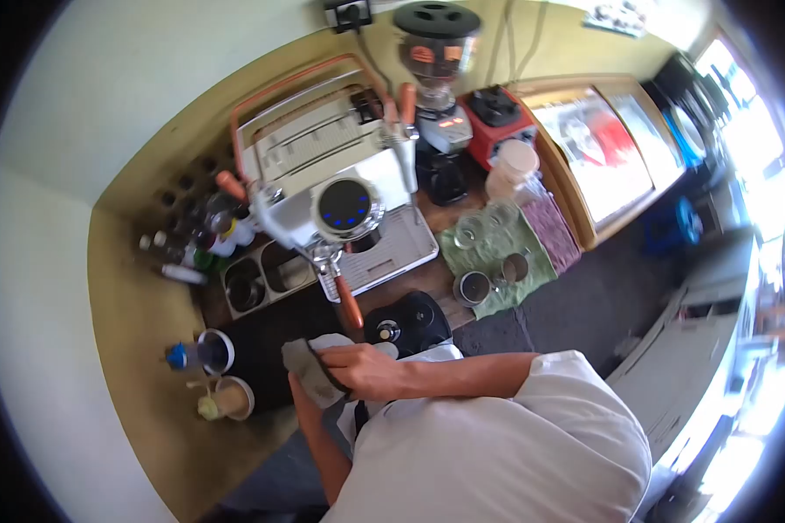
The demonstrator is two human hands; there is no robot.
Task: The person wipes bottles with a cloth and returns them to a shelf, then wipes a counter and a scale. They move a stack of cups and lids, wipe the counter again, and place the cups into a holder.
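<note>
A grey cloth (310, 370) is in front of my body, at the counter's near edge. My right hand (362, 366) has its fingers closed on the cloth's right side. The cloth covers my left hand, and only the forearm below it shows, so its fingers are hidden. Just beyond my hands, a portafilter with a wooden handle (349, 305) sits in the espresso machine (323, 166). Beside my right hand lies a black tamping mat (423, 315) with a tamper (388, 331) on it.
A coffee grinder (445, 126) and a red blender base (501, 131) stand behind. Glasses and a metal cup (473, 288) rest on a green cloth (497, 253). At left are bottles (222, 231), metal bins (283, 266) and two containers on their sides, one a white-rimmed cup (218, 351).
</note>
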